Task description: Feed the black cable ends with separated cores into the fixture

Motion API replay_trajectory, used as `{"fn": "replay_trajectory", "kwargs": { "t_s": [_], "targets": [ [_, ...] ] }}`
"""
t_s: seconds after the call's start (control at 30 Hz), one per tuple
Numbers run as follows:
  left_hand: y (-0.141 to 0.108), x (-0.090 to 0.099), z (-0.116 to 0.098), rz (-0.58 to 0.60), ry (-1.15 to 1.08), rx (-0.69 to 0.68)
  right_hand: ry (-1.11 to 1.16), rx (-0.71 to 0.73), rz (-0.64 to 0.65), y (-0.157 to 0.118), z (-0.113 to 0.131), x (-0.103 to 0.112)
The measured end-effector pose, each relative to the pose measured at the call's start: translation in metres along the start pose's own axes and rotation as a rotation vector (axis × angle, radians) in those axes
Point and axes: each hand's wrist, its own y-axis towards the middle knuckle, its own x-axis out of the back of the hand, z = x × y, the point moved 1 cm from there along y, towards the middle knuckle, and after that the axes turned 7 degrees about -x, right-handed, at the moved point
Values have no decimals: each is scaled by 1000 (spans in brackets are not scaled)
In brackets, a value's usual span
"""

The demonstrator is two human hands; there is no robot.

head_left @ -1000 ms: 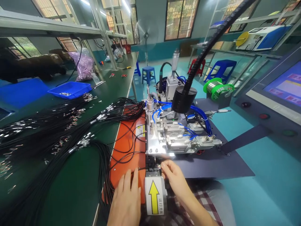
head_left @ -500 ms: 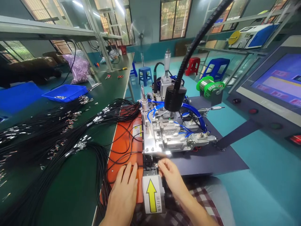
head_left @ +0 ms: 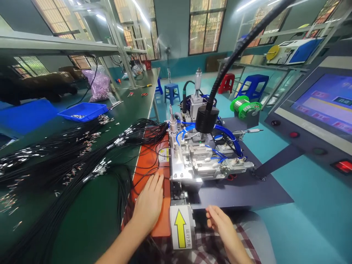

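Note:
My left hand [head_left: 150, 200] lies palm down on the orange plate [head_left: 159, 227], its fingers stretched forward beside thin black cables [head_left: 150, 169]. Just right of that hand is the machine's feed track [head_left: 177, 196], with a small shiny metal piece near its right edge. My right hand [head_left: 221, 223] hovers above my lap, right of the track and apart from it. Its fingers are curled in with the thumb against them, and nothing shows between them. A white label with a yellow arrow [head_left: 180, 227] covers the near end of the track.
Bundles of black cables [head_left: 79, 157] with metal ends spread over the green table [head_left: 82, 216]. A blue tray [head_left: 85, 112] sits farther back. Ahead stands the metal machine [head_left: 203, 154] with a black flexible arm [head_left: 233, 55]. At right are a solder wire spool [head_left: 246, 107] and a control screen [head_left: 327, 95].
My right hand has left the track, moving right and toward me. My left hand has slid slightly forward along the orange plate. The camera view has shifted slightly.

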Motion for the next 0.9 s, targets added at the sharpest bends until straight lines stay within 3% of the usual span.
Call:
{"fn": "replay_trajectory", "kwargs": {
  "t_s": [0.1, 0.23, 0.3, 0.37, 0.47, 0.57, 0.7, 0.77, 0.9],
  "targets": [
    [14, 13, 7, 15, -36, -55, 4, 9, 3, -1, 3, 4],
    [-10, 54, -1, 48, -116, -245, -2, 45, -74, -12, 17, 17],
    [-29, 73, -10, 249, -210, -448, -32, 50, -92, -22, 26, 24],
    [-42, 86, -14, 414, -200, -485, -52, 38, -65, -31, 35, 28],
    [-45, 92, -13, 513, -217, -446, -94, 53, -50, -39, 44, 26],
    [-37, 89, -7, 527, -465, -348, -167, 96, -30, -39, 48, 19],
    [-28, 79, 1, 337, -848, -64, -153, 140, 49, -41, 50, 4],
    [-26, 72, 0, 246, -890, 60, -103, 149, 59, -45, 53, -5],
    [-23, 59, -6, 221, -872, 170, -28, 140, 167, -55, 63, -19]
  ]
}}
